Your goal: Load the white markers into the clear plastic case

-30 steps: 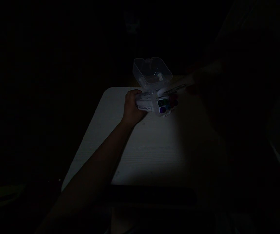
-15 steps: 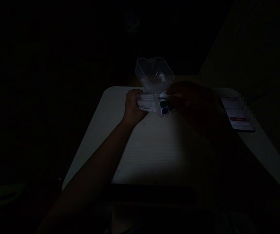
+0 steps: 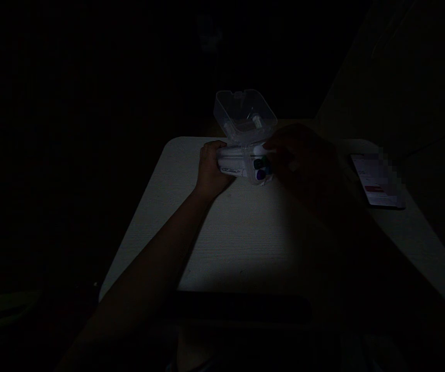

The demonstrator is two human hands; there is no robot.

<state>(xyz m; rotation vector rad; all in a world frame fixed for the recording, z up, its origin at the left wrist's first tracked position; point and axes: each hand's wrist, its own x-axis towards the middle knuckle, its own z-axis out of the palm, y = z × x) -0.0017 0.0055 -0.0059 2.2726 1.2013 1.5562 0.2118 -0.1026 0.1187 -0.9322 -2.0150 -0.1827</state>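
From where I stand, the left hand (image 3: pixel 209 165) comes first, closed round the blind end of a clear box (image 3: pixel 230 161), thumb side toward the person, its far fingers partly hidden. Its grip is shut down to the box's width. The box lies on its side over the worktop (image 3: pixel 238 222), its long axis running from left to right; I can't tell whether it touches the surface. Pens (image 3: pixel 233 171) lie lengthwise inside, so they point straight out of the left grip toward the right. The lid (image 3: pixel 245 111) hangs open on the far side of the mouth.

At that mouth, purple and dark green caps (image 3: pixel 260 174) face right, and above them shows the white end of a pen (image 3: pixel 259 149). The right hand (image 3: pixel 307 160) is just beside it, fingers bent and tips almost together at the white end; in this gloom I can't tell whether its grip pinches the pen or merely rests against it. The pen lies left of this grip, and the right hand is the nearer one. Farther right is a phone (image 3: pixel 375 181).
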